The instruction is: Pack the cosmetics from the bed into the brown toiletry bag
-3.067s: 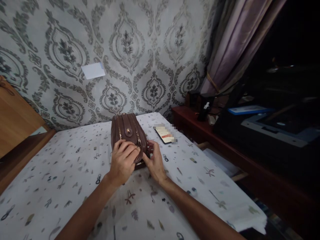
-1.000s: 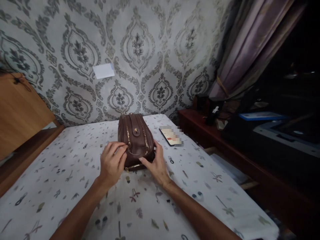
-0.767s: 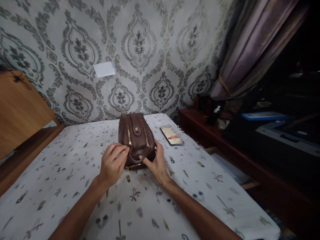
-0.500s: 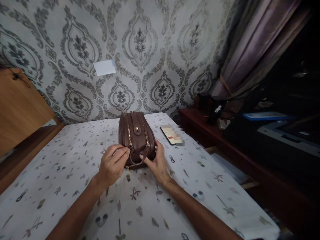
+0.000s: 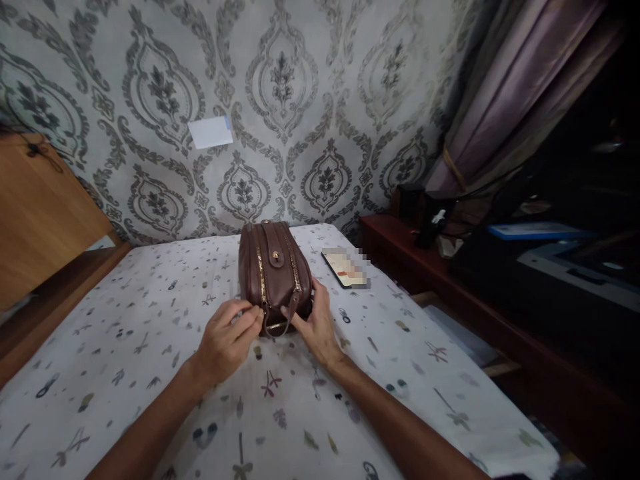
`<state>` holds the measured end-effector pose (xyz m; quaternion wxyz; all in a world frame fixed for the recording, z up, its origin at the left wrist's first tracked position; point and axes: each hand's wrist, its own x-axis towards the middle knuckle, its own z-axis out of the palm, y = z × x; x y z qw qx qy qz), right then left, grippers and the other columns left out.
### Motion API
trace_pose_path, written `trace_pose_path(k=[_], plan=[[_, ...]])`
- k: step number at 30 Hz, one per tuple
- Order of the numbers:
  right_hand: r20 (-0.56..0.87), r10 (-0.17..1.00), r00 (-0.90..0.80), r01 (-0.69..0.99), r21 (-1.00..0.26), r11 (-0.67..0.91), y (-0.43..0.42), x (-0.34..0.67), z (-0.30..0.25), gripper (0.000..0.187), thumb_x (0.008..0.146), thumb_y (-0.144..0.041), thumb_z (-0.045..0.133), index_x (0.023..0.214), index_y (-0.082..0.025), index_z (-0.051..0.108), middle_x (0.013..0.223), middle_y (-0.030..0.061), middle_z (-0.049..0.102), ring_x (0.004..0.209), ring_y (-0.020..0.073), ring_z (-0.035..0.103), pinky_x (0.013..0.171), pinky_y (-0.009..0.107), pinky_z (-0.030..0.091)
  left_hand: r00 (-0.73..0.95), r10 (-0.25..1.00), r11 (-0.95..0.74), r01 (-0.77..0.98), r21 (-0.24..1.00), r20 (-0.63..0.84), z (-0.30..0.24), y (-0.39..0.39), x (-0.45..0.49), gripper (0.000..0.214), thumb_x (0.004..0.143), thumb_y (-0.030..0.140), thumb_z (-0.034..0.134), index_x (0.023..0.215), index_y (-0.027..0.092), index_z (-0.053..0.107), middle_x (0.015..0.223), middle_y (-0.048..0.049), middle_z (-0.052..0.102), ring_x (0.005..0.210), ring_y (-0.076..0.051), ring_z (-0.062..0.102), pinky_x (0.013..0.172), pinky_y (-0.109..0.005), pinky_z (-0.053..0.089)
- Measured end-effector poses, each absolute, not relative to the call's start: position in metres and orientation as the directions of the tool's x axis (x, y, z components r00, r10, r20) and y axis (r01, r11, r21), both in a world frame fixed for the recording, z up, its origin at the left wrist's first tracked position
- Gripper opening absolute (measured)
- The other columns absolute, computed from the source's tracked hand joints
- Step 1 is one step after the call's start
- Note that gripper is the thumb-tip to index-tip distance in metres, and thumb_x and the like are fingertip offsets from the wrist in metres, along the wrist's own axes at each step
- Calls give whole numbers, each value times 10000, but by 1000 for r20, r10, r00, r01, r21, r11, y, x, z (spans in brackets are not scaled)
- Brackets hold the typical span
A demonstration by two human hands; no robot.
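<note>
A brown leather pouch [image 5: 273, 267] with gold zips and a snap tab stands on the patterned white cloth [image 5: 150, 347]. My left hand [image 5: 227, 341] is closed in a pinch at the near end of the pouch's left zip, fingertips on the zip pull. My right hand [image 5: 314, 321] rests against the pouch's near right side, thumb along the side and fingers touching the thin wrist strap [image 5: 285, 323] that hangs from the near end. A phone [image 5: 341, 267] with a lit screen lies on the cloth just right of the pouch.
Patterned wallpaper rises behind the table, with a white slip [image 5: 210, 131] stuck on it. A wooden board [image 5: 40, 220] leans at the left. At the right stands a dark wooden ledge [image 5: 450, 293] with small items, a curtain [image 5: 495, 100] and dark equipment.
My left hand has drawn its pinch back along the left zip towards me, from the pouch's upper side to its near end. The strap now hangs loose. My right hand stayed put.
</note>
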<state>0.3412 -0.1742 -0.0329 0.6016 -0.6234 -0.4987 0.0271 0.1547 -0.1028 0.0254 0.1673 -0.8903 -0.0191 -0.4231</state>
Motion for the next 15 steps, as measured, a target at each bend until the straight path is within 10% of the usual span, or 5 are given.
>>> trace_pose_path(k=[15], plan=[[611, 629, 480, 633, -738, 234, -175, 344, -34, 690, 860, -526, 616, 1406, -181, 372, 1292, 148, 527, 1204, 315, 497, 1028, 512, 437, 685, -15, -914, 286, -288, 728, 22, -119, 174, 306, 880, 90, 557, 1185, 75, 574, 1105, -178, 678, 1065, -306, 589, 934, -499, 485]])
